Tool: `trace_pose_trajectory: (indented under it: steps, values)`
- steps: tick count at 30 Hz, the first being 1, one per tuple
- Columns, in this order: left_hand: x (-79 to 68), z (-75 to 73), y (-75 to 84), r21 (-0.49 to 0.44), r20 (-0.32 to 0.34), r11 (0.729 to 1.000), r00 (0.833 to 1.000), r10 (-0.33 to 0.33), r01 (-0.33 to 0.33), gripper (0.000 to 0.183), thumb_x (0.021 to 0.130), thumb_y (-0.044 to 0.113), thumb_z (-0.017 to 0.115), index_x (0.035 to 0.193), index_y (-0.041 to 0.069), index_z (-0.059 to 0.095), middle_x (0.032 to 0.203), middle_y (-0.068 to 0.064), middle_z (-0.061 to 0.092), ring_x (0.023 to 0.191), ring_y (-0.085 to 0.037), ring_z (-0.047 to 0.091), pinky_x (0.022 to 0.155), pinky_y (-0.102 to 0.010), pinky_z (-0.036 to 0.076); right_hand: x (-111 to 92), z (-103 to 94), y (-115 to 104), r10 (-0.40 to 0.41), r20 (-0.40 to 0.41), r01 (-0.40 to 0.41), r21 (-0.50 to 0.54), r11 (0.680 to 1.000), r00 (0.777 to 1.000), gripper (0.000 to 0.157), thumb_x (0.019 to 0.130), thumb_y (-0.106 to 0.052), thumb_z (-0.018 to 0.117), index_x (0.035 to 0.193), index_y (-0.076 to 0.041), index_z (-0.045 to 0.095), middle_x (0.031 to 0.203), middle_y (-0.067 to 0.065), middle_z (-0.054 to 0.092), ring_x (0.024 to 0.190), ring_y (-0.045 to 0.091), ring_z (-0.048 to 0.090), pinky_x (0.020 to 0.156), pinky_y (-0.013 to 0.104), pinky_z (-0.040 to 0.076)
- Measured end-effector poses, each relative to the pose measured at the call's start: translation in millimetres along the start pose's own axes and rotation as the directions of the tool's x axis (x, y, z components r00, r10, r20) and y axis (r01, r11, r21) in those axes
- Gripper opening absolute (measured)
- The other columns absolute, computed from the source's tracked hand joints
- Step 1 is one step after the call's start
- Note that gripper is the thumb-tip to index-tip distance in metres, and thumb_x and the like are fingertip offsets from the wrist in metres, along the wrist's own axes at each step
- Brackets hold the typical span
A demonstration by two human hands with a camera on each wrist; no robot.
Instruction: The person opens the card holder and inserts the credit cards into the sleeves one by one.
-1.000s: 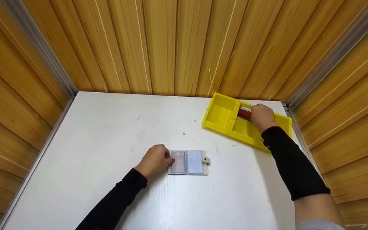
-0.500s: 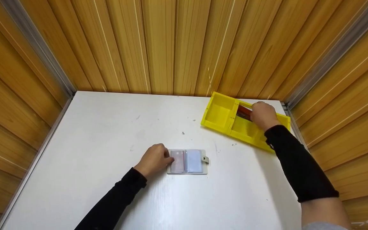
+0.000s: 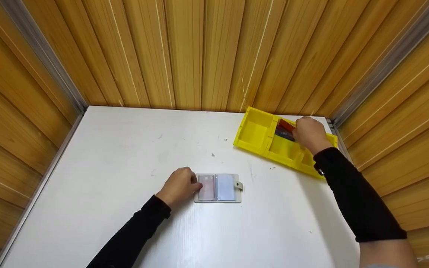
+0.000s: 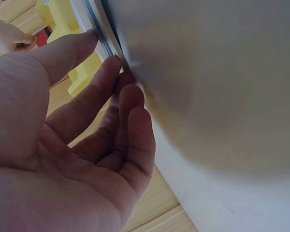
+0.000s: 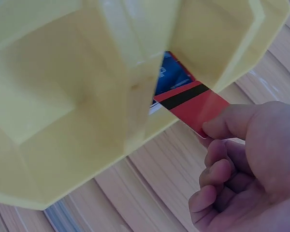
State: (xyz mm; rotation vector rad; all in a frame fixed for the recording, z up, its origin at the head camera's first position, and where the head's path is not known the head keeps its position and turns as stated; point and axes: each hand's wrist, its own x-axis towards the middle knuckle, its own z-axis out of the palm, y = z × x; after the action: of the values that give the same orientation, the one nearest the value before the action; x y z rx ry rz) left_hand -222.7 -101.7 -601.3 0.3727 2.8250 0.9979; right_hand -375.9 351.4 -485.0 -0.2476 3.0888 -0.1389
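An open card holder (image 3: 226, 188) with clear sleeves and a snap strap lies on the white table. At its left edge my left hand (image 3: 179, 186) pinches the cover, thumb on top; the left wrist view shows thumb and index fingertip at the holder's edge (image 4: 102, 29). Over the yellow compartment box (image 3: 255, 128), my right hand (image 3: 310, 134) pinches a red card (image 5: 195, 107) with a black magnetic stripe between thumb and finger. Below that card, a dark blue card (image 5: 171, 75) lies in the middle compartment, with a red edge showing beside it.
The yellow box sits slanted at the table's back right, close to the wood-patterned wall (image 3: 184, 56). Its left compartment has low dividing walls. Small dark marks (image 3: 213, 155) dot the white table (image 3: 132, 141).
My right hand has risen slightly and shifted right with the red card, so more of the dark card beneath shows. My left hand stays on the card holder.
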Motion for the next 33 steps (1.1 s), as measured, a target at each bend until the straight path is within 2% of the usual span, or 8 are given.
trace_pose_trajectory:
  steps: [7,14,22,25,28,33]
  values:
    - [-0.5,1.3,0.7,0.006,-0.007,1.0,1.0,-0.003,0.003,0.02,0.095,0.022,0.087,0.085,0.005,0.081,0.088,-0.002,0.07,0.086,-0.016,0.06,0.085,-0.041,0.056,-7.1,-2.1,-8.9,-0.001,-0.007,0.001,0.047,0.999,1.0,0.022,0.104,-0.015,0.065,0.101,0.005,0.074,0.094,0.022,0.069,0.081,0.034,0.061,0.08,0.051,0.055]
    - [-0.2,1.9,0.2,0.005,-0.014,1.0,1.0,0.001,-0.001,0.02,0.095,0.021,0.087,0.083,0.007,0.08,0.089,-0.002,0.068,0.086,-0.017,0.06,0.084,-0.04,0.055,-15.8,-12.0,-18.8,0.01,-0.073,-0.004,0.08,0.997,0.997,0.023,0.105,-0.015,0.063,0.103,0.006,0.073,0.095,0.023,0.07,0.082,0.035,0.062,0.079,0.051,0.055]
    - [0.3,2.3,0.5,0.006,-0.011,1.0,1.0,0.002,-0.002,0.02,0.095,0.02,0.086,0.081,0.007,0.08,0.087,-0.001,0.07,0.084,-0.016,0.059,0.082,-0.038,0.055,-25.7,-9.2,-44.1,0.003,-0.074,0.012,0.195,0.981,0.997,0.025,0.106,-0.018,0.06,0.104,0.003,0.075,0.097,0.022,0.074,0.076,0.03,0.061,0.067,0.037,0.048]
    - [-0.2,2.3,1.2,0.008,-0.012,1.0,1.0,0.003,-0.002,0.02,0.095,0.02,0.086,0.081,0.007,0.08,0.087,-0.001,0.07,0.085,-0.016,0.059,0.083,-0.039,0.055,-29.9,-6.2,-59.8,0.001,-0.043,0.008,0.222,0.975,0.999,0.027,0.107,-0.02,0.06,0.111,0.002,0.076,0.104,0.021,0.075,0.081,0.03,0.062,0.069,0.036,0.051]
    - [-0.9,1.8,2.0,0.006,-0.017,1.0,1.0,0.006,-0.006,0.02,0.095,0.02,0.086,0.082,0.006,0.08,0.087,-0.002,0.069,0.085,-0.017,0.058,0.084,-0.04,0.055,-34.4,-2.6,-74.7,-0.016,-0.014,0.019,0.25,0.968,1.0,0.029,0.107,-0.021,0.062,0.117,0.002,0.076,0.111,0.021,0.076,0.087,0.031,0.064,0.076,0.04,0.059]
    - [-1.8,1.6,2.2,0.008,-0.026,1.0,1.0,0.004,-0.003,0.02,0.095,0.021,0.086,0.083,0.006,0.08,0.088,-0.002,0.069,0.086,-0.017,0.059,0.084,-0.04,0.055,-44.0,4.8,-96.8,-0.117,-0.02,0.118,0.267,0.957,0.993,0.029,0.105,-0.019,0.065,0.115,0.003,0.08,0.112,0.021,0.08,0.089,0.031,0.07,0.085,0.048,0.063]
